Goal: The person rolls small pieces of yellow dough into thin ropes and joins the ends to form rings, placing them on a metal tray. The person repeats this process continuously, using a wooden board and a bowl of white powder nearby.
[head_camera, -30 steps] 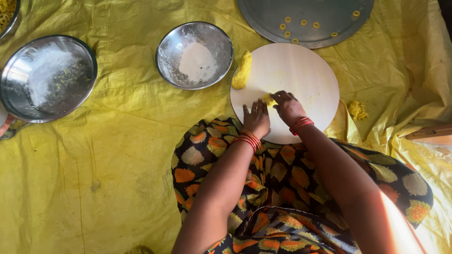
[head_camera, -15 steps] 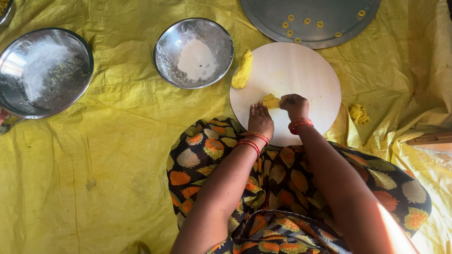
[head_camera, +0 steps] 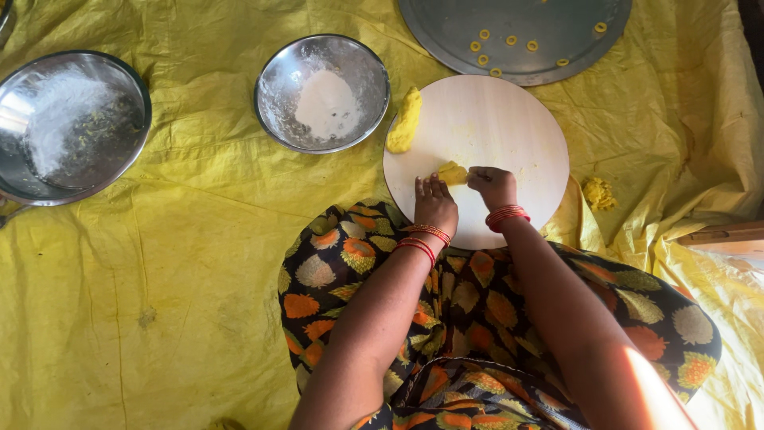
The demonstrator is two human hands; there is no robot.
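Note:
A round pale wooden board [head_camera: 493, 119] lies on a yellow sheet in front of me. On it, near its front, sits a small lump of yellow dough [head_camera: 452, 173]. My left hand [head_camera: 434, 204] rests flat on the board with its fingertips against the lump. My right hand [head_camera: 493, 185] is curled, pinching the lump from the right. A larger piece of yellow dough [head_camera: 405, 121] lies on the board's left edge.
A steel bowl with white flour [head_camera: 322, 93] stands left of the board, a bigger steel bowl [head_camera: 68, 123] further left. A large steel plate [head_camera: 517, 32] with several small yellow dough rings lies behind. Another dough bit [head_camera: 598, 193] sits on the yellow sheet [head_camera: 159, 279] at right.
Both hands stay at the front of the board, working the small lump; the right hand now pinches it from the right. The camera view shifted slightly.

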